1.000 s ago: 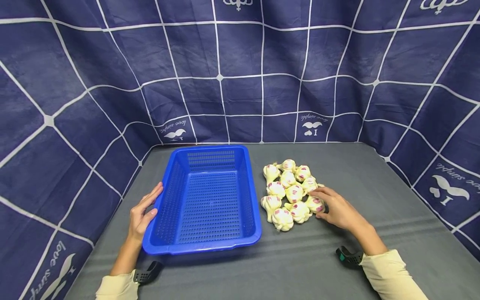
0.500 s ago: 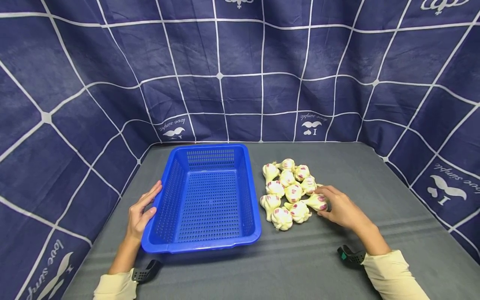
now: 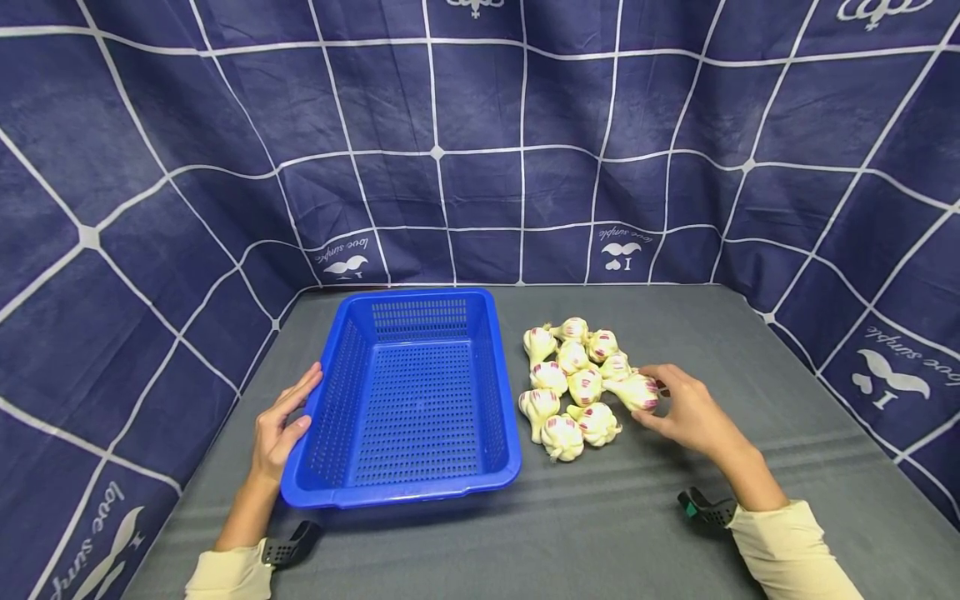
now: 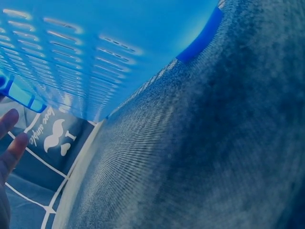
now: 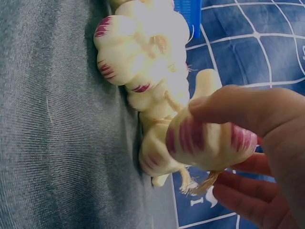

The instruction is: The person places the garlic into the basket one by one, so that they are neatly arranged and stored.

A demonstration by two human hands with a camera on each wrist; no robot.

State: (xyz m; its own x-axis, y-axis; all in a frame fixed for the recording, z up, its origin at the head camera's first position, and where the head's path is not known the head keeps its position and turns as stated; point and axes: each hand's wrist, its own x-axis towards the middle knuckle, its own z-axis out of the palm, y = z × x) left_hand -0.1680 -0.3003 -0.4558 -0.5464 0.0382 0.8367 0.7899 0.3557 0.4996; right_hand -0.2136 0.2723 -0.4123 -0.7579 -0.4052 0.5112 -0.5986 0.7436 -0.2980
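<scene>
A garlic bulb [image 3: 636,392] with purple streaks is pinched between the thumb and fingers of my right hand [image 3: 686,412]. The right wrist view shows this garlic bulb [image 5: 209,140] raised off the cloth, its stem pointing up. Several other garlic bulbs [image 3: 585,385] lie close together just left of it. To the left stands a blue plastic basket [image 3: 508,417] with slotted walls and nothing inside. My left hand [image 3: 281,433] rests against its left rim, fingers extended; in the left wrist view the fingertips [image 4: 18,143] show near the rim.
Grey cloth [image 3: 585,533] covers the table. A blue curtain [image 3: 480,192] with a white grid hangs behind and along both sides. Black straps sit on both wrists.
My right hand has taken hold of the rightmost garlic bulb, lifting it and drawing it slightly to the right. The left hand and the basket have stayed in place.
</scene>
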